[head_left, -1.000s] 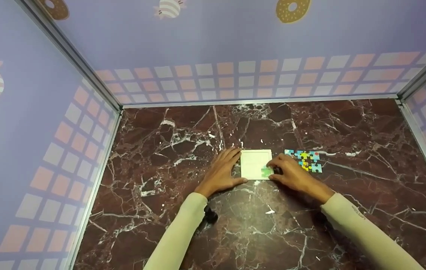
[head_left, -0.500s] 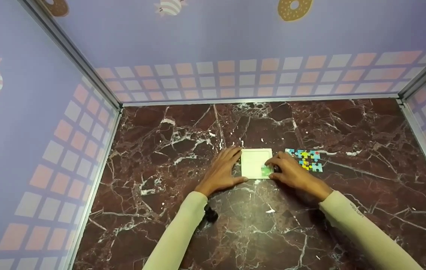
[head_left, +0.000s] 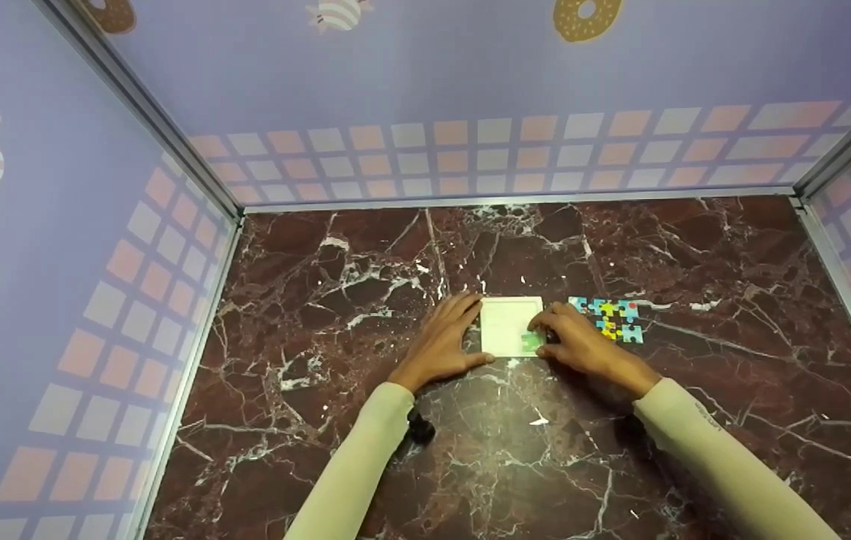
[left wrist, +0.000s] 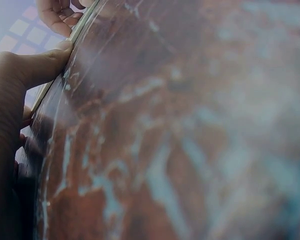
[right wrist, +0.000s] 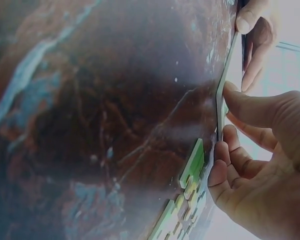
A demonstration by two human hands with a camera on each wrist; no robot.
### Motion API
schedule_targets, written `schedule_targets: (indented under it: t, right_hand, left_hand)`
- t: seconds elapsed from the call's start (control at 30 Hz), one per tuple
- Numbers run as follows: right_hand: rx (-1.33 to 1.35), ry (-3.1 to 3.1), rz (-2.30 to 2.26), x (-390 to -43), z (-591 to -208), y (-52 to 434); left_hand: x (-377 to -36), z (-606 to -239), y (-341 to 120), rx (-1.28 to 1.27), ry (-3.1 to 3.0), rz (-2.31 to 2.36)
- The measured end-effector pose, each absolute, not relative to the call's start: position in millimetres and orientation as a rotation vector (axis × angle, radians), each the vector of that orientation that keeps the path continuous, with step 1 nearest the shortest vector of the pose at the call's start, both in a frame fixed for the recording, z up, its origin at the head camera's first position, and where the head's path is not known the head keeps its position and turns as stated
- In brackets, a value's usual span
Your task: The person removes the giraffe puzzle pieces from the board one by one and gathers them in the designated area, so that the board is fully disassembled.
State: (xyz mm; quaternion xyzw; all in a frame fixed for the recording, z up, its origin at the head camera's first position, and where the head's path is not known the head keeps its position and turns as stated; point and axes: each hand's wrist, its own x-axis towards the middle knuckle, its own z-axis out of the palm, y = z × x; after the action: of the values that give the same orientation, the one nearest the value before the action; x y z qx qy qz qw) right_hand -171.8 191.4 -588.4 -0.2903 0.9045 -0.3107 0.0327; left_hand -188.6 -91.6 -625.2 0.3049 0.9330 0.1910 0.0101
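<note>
In the head view a square cream puzzle tray lies on the marble surface. One green jigsaw piece sits in its lower right corner. My left hand rests along the tray's left side, fingers extended at the upper corner and thumb at the lower one. The left wrist view has that thumb against the tray's edge. My right hand pinches the green piece at the tray's right side, fingers curled over it and thumb at its lower side. In the right wrist view the right thumb touches the tray edge.
Right of the tray, several blue and yellow jigsaw pieces lie grouped, partly behind the right hand. Purple patterned walls bound the marble tabletop at the back and sides. A black object shows beside the left sleeve.
The right fingers have shifted slightly on the green piece, which now lies more squarely in the tray's corner. The left hand has stayed put.
</note>
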Motion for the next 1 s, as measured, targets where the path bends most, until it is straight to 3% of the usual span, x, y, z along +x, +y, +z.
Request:
schedule_targets:
  t: [0.57, 1.0]
  right_hand:
    - [-0.851, 2.854, -1.259, -167, -590, 190]
    - [-0.656, 2.843, -1.537, -158, -587, 228]
  left_hand:
    - [-189, -625, -91, 0.958, 2.912, 0.584]
    - [-190, -626, -91, 0.989, 2.93, 0.559]
